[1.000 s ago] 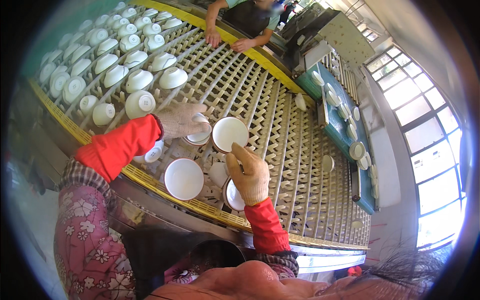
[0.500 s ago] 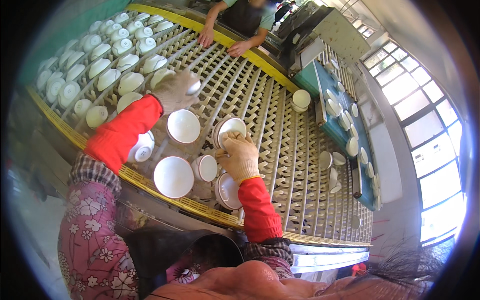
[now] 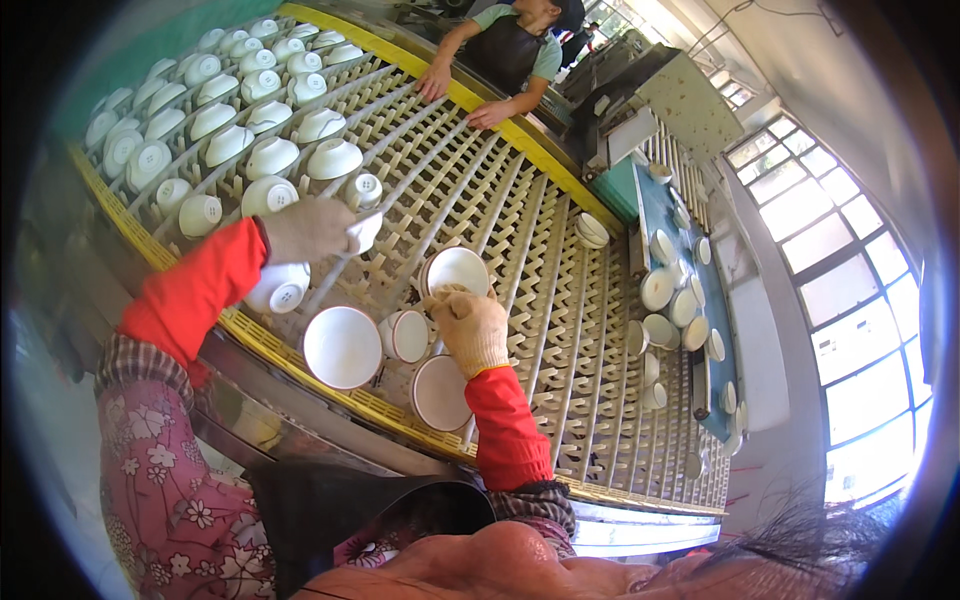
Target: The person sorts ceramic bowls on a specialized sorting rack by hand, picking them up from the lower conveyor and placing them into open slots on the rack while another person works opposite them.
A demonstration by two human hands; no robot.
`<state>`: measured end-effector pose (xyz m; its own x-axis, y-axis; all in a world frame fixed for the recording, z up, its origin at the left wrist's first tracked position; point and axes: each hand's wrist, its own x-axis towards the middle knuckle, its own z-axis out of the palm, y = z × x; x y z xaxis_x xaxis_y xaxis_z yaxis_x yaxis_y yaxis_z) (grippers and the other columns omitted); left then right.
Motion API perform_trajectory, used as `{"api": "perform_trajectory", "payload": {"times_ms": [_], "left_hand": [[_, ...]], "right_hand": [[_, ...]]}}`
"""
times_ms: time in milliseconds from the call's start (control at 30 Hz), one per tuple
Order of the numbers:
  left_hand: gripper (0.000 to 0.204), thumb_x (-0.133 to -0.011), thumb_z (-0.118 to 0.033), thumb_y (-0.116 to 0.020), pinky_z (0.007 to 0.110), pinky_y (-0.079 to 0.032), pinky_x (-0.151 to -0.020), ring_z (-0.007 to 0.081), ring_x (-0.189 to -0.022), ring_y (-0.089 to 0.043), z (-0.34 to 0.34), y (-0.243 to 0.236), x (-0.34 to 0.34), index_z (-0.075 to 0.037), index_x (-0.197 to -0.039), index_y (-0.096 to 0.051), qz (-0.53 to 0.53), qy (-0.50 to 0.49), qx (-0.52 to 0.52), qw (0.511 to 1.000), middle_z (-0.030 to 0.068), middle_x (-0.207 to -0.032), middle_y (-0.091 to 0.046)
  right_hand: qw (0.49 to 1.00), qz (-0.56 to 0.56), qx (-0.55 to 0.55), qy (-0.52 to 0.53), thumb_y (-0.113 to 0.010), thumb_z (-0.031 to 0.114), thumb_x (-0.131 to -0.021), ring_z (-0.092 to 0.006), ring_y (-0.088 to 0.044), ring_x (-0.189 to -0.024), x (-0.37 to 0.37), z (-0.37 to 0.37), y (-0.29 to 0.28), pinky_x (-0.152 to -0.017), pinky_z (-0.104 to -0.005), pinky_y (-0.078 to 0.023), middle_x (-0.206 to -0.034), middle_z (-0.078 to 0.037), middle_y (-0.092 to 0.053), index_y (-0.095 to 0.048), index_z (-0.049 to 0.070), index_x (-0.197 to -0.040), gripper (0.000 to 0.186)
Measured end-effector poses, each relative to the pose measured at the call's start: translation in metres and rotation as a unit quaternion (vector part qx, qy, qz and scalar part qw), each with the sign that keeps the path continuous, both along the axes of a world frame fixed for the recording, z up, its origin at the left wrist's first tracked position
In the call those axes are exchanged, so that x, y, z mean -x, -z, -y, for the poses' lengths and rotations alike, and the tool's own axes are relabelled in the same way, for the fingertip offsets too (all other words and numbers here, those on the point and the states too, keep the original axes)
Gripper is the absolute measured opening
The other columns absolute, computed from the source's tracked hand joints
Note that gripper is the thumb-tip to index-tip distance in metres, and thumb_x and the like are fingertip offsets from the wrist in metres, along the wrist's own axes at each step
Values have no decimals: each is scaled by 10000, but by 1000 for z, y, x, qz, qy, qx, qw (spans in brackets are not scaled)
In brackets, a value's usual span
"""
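Working at the near edge of a slatted conveyor (image 3: 600,320), you pinch a small white bowl (image 3: 368,233) in your gloved left hand (image 3: 312,230), close to rows of upturned bowls (image 3: 270,157) that reach the far left corner. Your right hand (image 3: 470,325), curled narrow, grips the near rim of a brown-rimmed bowl (image 3: 456,268). A wide bowl (image 3: 342,347) and a tilted cup (image 3: 405,336) sit along the near edge; a co-worker's hands (image 3: 490,115) rest on the yellow far edge (image 3: 545,162).
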<state>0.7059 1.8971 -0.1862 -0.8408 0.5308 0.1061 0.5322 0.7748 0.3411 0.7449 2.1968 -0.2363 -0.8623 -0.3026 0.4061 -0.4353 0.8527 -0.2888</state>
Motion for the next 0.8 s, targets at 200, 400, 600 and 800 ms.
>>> {"api": "perform_trajectory", "payload": {"times_ms": [200, 400, 600, 800], "left_hand": [[303, -923, -334, -547, 464, -498, -732, 360, -834, -644, 47, 10, 16, -64, -891, -680, -119, -284, -72, 949, 186, -885, -681], [329, -885, -391, -613, 468, -478, -737, 374, -806, -624, 23, -55, -58, -64, -867, -633, -8, -206, 16, 978, 184, -785, -642], [458, -848, -374, -681, 391, -506, -851, 308, -930, -666, 25, -22, -95, -15, -1129, -627, 132, -183, -124, 966, 179, -981, -681], [441, -969, -412, -596, 286, -505, -790, 113, -874, -630, 11, -6, -76, 12, -1073, -662, 177, -253, -389, 868, 47, -940, -686]], "right_hand": [[992, -103, -72, -32, -750, 377, -819, -334, -660, -782, 6, -1, -2, -935, -449, -492, -813, -129, -683, -708, 76, -864, 307], [995, -68, -78, -13, -729, 376, -847, -319, -648, -666, -9, -4, -11, -763, -404, -530, -676, -131, -658, -690, 60, -699, 352], [942, 227, 227, 101, -628, 362, -956, -166, -683, -718, -11, -24, -24, -686, -350, -551, -755, -123, -690, -756, 26, -915, 362], [700, 307, 607, -214, -479, 357, -1058, -219, -695, -1008, -7, -13, -60, -883, -343, -580, -1115, -158, -688, -590, -60, -1237, 467]]}}
